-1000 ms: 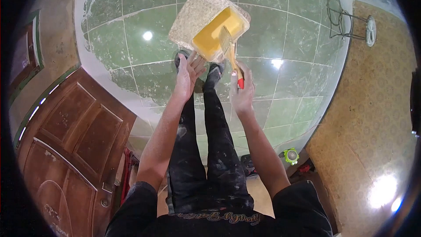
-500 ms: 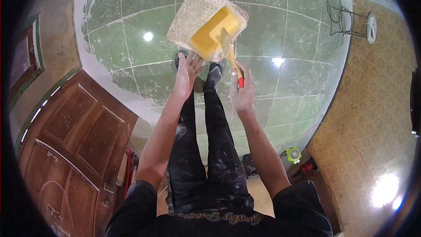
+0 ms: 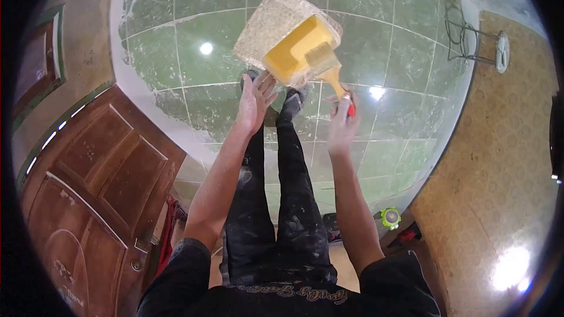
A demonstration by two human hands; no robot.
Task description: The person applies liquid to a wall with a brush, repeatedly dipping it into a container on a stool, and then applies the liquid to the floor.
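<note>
My right hand (image 3: pixel 342 120) grips a flat paintbrush (image 3: pixel 332 73) by its yellow handle, the red end showing at my fingers. Its bristles overlap the near right part of the opening of a cut-open plastic container (image 3: pixel 276 14). Pale speckled crust covers the outside of this container, while the inside is yellow. My left hand (image 3: pixel 254 103) is open with fingers stretched out, the tips right at the container's near left corner. Directly below the container in the view are my shoes (image 3: pixel 292 103).
Green floor tiles (image 3: pixel 205 105) with whitish smears surround the container. A brown wooden door (image 3: pixel 106 170) stands at left. On the right are a metal stool (image 3: pixel 499 53), a patterned yellowish wall (image 3: pixel 482 141) and a small green round object (image 3: pixel 390 218).
My right hand has moved right, swinging the paintbrush from near upright to a slant with its broad face showing. The left hand stays near the container. The whole view has shifted slightly.
</note>
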